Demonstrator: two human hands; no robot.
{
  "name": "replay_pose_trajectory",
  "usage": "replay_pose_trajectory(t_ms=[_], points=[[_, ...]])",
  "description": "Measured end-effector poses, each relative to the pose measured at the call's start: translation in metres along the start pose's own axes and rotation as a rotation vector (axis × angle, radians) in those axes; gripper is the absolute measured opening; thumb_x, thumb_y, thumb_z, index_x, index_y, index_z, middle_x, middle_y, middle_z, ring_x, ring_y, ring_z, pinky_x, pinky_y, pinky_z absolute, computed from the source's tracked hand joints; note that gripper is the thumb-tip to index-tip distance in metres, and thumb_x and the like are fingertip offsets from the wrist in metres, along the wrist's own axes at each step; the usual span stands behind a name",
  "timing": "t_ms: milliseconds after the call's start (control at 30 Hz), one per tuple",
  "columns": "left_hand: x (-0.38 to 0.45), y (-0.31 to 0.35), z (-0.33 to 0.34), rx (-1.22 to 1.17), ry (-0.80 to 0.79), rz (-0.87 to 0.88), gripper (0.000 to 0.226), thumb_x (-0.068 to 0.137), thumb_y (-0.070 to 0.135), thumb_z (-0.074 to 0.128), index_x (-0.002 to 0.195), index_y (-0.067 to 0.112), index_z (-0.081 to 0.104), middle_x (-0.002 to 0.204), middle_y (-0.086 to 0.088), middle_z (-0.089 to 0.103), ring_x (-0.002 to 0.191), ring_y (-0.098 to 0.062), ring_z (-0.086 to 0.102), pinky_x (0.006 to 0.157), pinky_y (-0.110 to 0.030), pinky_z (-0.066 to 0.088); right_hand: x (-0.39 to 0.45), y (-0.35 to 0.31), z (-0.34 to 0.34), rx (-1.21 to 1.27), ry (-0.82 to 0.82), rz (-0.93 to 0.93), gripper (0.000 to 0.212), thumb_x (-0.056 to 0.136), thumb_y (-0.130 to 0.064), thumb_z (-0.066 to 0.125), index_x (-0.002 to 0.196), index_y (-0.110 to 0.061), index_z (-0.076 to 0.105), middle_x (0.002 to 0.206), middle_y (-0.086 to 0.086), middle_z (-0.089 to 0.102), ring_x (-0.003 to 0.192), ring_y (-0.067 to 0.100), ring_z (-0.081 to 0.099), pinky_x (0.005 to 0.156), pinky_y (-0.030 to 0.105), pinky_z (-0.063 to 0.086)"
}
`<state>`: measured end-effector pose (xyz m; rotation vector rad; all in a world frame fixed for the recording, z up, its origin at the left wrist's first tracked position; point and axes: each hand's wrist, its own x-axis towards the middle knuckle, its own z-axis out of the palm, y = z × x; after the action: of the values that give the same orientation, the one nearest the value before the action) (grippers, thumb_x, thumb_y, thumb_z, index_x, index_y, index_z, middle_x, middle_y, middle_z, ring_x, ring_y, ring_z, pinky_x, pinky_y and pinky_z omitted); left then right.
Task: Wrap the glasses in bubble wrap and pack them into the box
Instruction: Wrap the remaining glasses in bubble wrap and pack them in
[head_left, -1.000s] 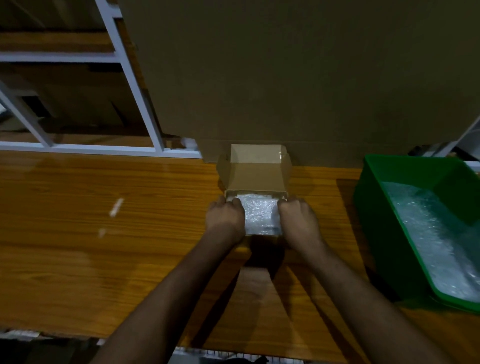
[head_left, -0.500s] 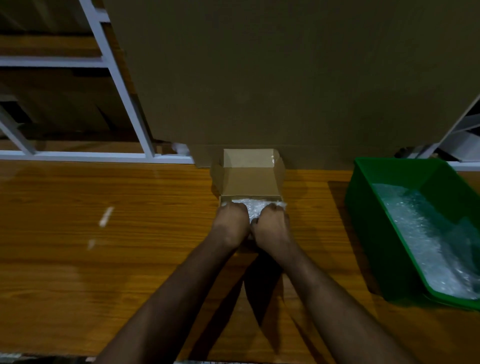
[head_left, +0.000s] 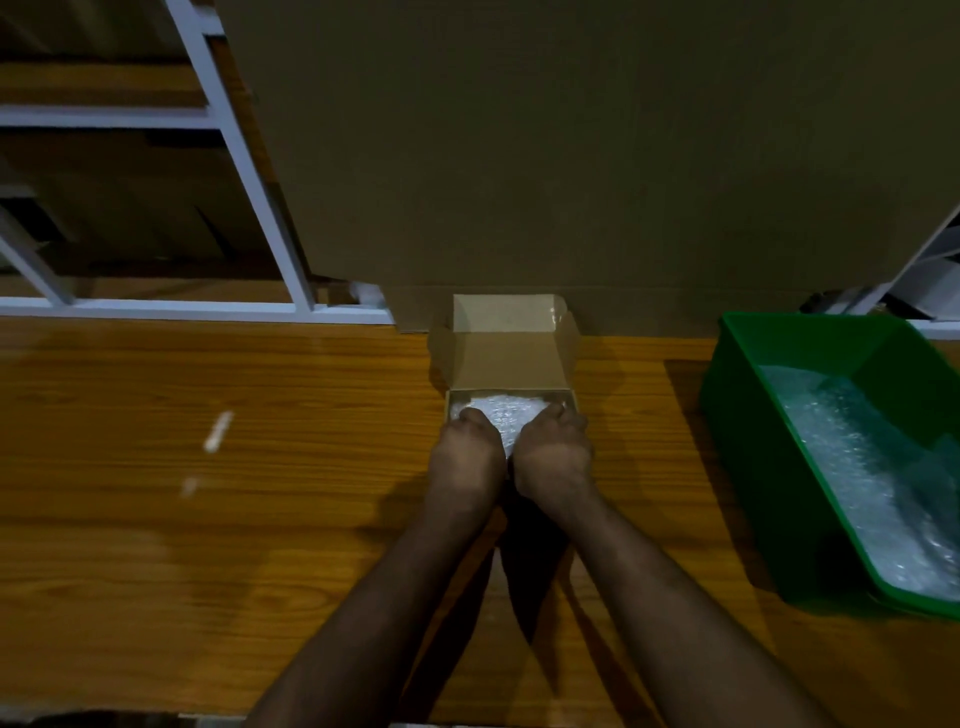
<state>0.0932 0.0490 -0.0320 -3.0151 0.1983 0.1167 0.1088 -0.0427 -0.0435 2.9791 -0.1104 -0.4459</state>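
So the bubble-wrapped bundle (head_left: 506, 415) sits low in the small cardboard box (head_left: 511, 358), just ahead of both hands. Left hand (head_left: 467, 457) and right hand (head_left: 553, 452) are side by side, about equally close, fingers curled down onto it. Can't tell its long axis. The lid flap stands open behind; a green bin (head_left: 748, 441) sits well right.

A white bubble-wrapped bundle (head_left: 506, 418) is seated in the small brown cardboard box (head_left: 511, 358), beneath and just beyond the left grip (head_left: 470, 449) and right grip (head_left: 553, 452). The box's lid is folded open, upright on the far side.
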Motion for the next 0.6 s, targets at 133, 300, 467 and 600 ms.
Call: replay_pose_trajectory(t_ms=[133, 300, 467, 600], points=[[0.004, -0.010, -0.005, -0.027, 0.085, 0.049, 0.021, 0.086, 0.008, 0.067, 0.105, -0.001, 0.062, 0.100, -0.016, 0.068, 0.085, -0.025, 0.070, 0.067, -0.029, 0.052, -0.003, 0.010, -0.011, 0.116, 0.117, -0.052, 0.038, 0.099, -0.019, 0.050, 0.133, -0.003, 0.051, 0.137, 0.020, 0.052, 0.124, 0.032, 0.053, 0.097, 0.037, 0.046], [0.011, -0.034, -0.012, -0.297, 0.088, -0.009, 0.016, 0.099, 0.009, 0.052, 0.108, 0.012, 0.065, 0.106, -0.006, 0.068, 0.095, -0.023, 0.068, 0.076, -0.033, 0.055, -0.007, 0.046, -0.024, 0.204, 0.310, 0.036, 0.013, 0.099, -0.019, 0.056, 0.109, -0.012, 0.060, 0.103, 0.005, 0.060, 0.089, 0.016, 0.059, 0.071, 0.025, 0.053], [0.016, -0.052, -0.001, -0.235, 0.177, -0.020, 0.022, 0.091, 0.028, 0.066, 0.112, 0.023, 0.071, 0.128, -0.004, 0.055, 0.124, -0.024, 0.041, 0.092, -0.037, 0.046, 0.006, 0.066, -0.018, 0.262, 0.230, -0.034, 0.030, 0.089, -0.034, 0.071, 0.117, -0.024, 0.067, 0.131, 0.006, 0.039, 0.121, 0.021, 0.037, 0.091, 0.027, 0.044], [0.018, -0.061, 0.005, -0.120, 0.136, 0.014, 0.033, 0.087, 0.048, 0.065, 0.115, 0.031, 0.070, 0.131, -0.004, 0.045, 0.122, -0.026, 0.033, 0.096, -0.038, 0.039, 0.009, 0.070, -0.018, 0.247, 0.137, -0.037, 0.046, 0.085, -0.038, 0.074, 0.129, -0.030, 0.062, 0.142, 0.007, 0.031, 0.130, 0.026, 0.034, 0.092, 0.034, 0.048]])
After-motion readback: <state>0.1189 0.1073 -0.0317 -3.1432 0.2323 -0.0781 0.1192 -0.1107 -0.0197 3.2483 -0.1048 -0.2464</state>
